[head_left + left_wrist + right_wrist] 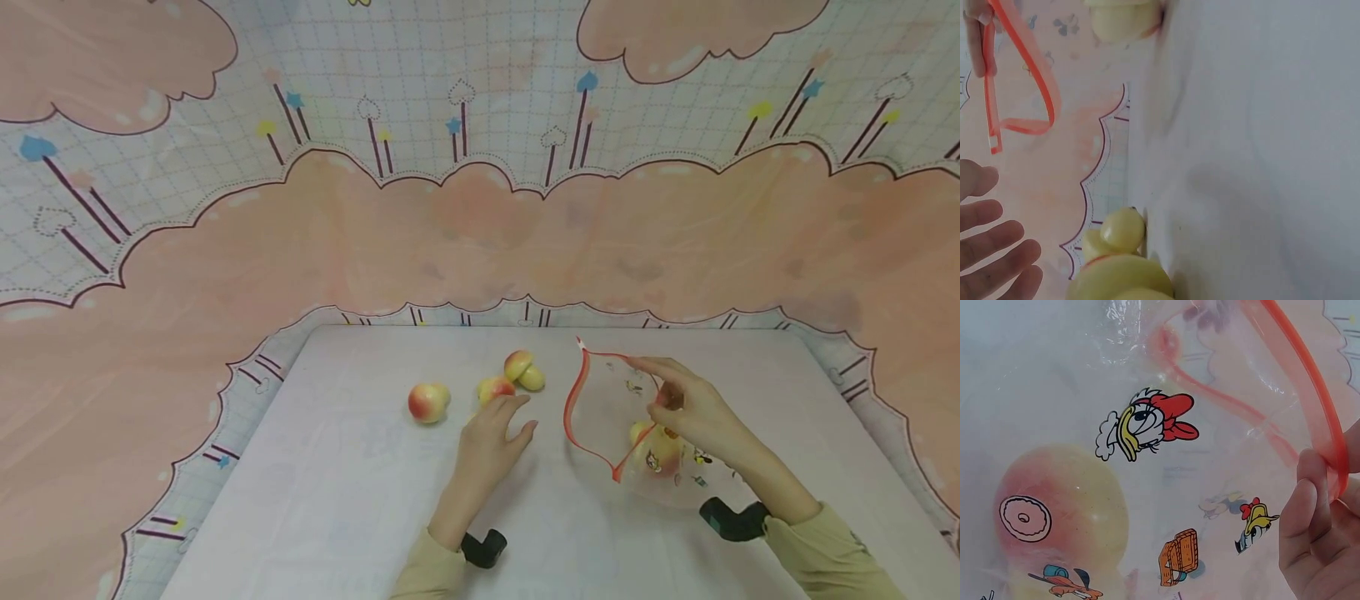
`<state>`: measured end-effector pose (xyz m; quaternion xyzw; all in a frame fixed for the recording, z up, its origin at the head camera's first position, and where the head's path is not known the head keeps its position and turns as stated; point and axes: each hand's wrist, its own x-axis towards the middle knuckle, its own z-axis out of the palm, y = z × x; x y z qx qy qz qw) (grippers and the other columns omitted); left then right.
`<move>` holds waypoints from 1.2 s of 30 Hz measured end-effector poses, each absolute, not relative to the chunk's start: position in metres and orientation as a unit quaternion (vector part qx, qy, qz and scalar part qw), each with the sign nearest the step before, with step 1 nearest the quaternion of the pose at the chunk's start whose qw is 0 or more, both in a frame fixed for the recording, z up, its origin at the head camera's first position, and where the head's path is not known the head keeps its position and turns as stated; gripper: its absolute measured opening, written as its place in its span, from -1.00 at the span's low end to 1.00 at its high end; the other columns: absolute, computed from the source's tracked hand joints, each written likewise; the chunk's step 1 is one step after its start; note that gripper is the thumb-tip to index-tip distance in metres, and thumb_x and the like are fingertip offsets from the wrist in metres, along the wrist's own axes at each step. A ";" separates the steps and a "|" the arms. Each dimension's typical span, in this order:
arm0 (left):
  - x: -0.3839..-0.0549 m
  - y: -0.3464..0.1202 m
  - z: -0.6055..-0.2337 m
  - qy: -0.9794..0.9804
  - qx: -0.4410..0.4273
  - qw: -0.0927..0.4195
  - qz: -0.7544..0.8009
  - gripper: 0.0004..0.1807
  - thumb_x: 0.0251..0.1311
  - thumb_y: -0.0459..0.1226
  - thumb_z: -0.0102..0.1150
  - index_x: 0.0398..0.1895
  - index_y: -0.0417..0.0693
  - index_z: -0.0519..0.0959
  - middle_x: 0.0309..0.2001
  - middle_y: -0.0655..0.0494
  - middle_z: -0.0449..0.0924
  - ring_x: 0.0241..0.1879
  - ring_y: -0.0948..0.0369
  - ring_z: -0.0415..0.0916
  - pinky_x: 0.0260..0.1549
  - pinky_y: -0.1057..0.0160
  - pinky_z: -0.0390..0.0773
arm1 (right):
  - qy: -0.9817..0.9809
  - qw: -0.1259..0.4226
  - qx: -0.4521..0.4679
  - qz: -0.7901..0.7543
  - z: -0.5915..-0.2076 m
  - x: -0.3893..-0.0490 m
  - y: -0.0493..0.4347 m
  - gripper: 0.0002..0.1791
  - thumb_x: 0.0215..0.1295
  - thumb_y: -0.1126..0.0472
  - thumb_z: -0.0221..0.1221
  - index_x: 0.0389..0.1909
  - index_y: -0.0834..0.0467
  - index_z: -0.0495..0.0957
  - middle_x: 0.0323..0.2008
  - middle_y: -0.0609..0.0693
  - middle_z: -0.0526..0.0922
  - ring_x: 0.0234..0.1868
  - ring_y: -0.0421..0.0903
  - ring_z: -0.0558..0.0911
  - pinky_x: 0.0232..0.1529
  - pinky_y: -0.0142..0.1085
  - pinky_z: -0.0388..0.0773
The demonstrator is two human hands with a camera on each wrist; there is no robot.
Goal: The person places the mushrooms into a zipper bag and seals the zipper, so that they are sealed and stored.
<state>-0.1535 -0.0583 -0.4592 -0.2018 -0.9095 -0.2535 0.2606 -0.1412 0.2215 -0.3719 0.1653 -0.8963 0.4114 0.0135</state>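
Clear, red-edged bag (611,400) at the right of the counter (337,500), enclosing bagged fruit (662,458), its edge clamped in the grip of the right hand (693,410); left hand (489,435), fingers apart, empty, near loose fruit (495,388); step seemingly bagging; next move likely needs a pick-up.

My head view gives me a white tabletop (300,500) backed by a peach-and-white patterned backdrop (450,242) with dark scalloped outlines. Higher up I make out peach clouds (705,37) and blue stars (295,99) over a faint grid, all in muted light
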 end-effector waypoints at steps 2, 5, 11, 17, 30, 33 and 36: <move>-0.154 -0.063 -0.461 -0.908 -0.199 0.268 -0.255 -0.65 0.06 -0.16 0.35 -0.05 0.02 0.63 -0.13 0.16 0.68 -0.09 0.19 0.63 -0.16 0.22 0.63 | -0.895 0.015 0.168 0.412 -0.372 -0.141 0.222 -0.32 0.10 0.52 0.13 0.32 0.17 0.36 0.21 0.18 0.40 -0.42 -0.26 0.39 -0.59 -0.41 0.44; -0.153 -0.069 -0.462 -0.904 -0.195 0.280 -0.258 -0.65 0.04 -0.17 0.37 -0.07 -0.02 0.64 -0.14 0.14 0.69 -0.09 0.17 0.63 -0.15 0.22 0.63 | -0.895 0.019 0.169 0.411 -0.371 -0.142 0.222 -0.32 0.09 0.53 0.13 0.31 0.17 0.37 0.20 0.17 0.41 -0.43 -0.27 0.39 -0.59 -0.42 0.44; -0.153 -0.079 -0.466 -0.903 -0.181 0.289 -0.261 -0.65 0.01 -0.20 0.38 -0.08 -0.03 0.64 -0.14 0.14 0.69 -0.12 0.15 0.62 -0.18 0.21 0.62 | -0.897 0.022 0.170 0.407 -0.373 -0.143 0.221 -0.32 0.08 0.53 0.13 0.30 0.17 0.37 0.19 0.17 0.42 -0.42 -0.28 0.39 -0.58 -0.42 0.44; -0.153 -0.089 -0.472 -0.907 -0.167 0.281 -0.265 -0.63 0.01 -0.22 0.37 -0.06 -0.06 0.63 -0.17 0.08 0.67 -0.14 0.11 0.59 -0.20 0.17 0.62 | -0.898 0.011 0.163 0.408 -0.375 -0.143 0.220 -0.31 0.09 0.51 0.13 0.32 0.15 0.36 0.17 0.14 0.42 -0.42 -0.25 0.39 -0.57 -0.42 0.44; -0.153 -0.099 -0.474 -0.924 -0.132 0.226 -0.279 -0.55 0.01 -0.10 0.38 -0.02 -0.07 0.61 -0.10 0.03 0.63 -0.04 0.08 0.56 -0.05 0.11 0.57 | -0.893 0.008 0.164 0.418 -0.375 -0.141 0.221 -0.31 0.09 0.52 0.13 0.32 0.12 0.37 0.23 0.14 0.39 -0.41 -0.25 0.39 -0.56 -0.43 0.43; -0.153 -0.100 -0.475 -0.928 -0.124 0.210 -0.283 -0.51 0.00 -0.05 0.37 -0.01 -0.08 0.60 -0.08 0.01 0.63 -0.02 0.06 0.55 -0.03 0.10 0.56 | -0.894 0.007 0.161 0.418 -0.375 -0.141 0.220 -0.30 0.09 0.52 0.13 0.32 0.11 0.37 0.22 0.13 0.41 -0.41 -0.26 0.39 -0.55 -0.43 0.42; -0.153 -0.101 -0.478 -0.930 -0.119 0.196 -0.288 -0.49 0.00 -0.03 0.36 -0.01 -0.09 0.59 -0.06 0.00 0.62 0.00 0.05 0.55 0.00 0.09 0.54 | -0.894 0.006 0.160 0.418 -0.375 -0.141 0.220 -0.31 0.10 0.52 0.13 0.32 0.11 0.37 0.21 0.13 0.41 -0.40 -0.25 0.39 -0.54 -0.43 0.42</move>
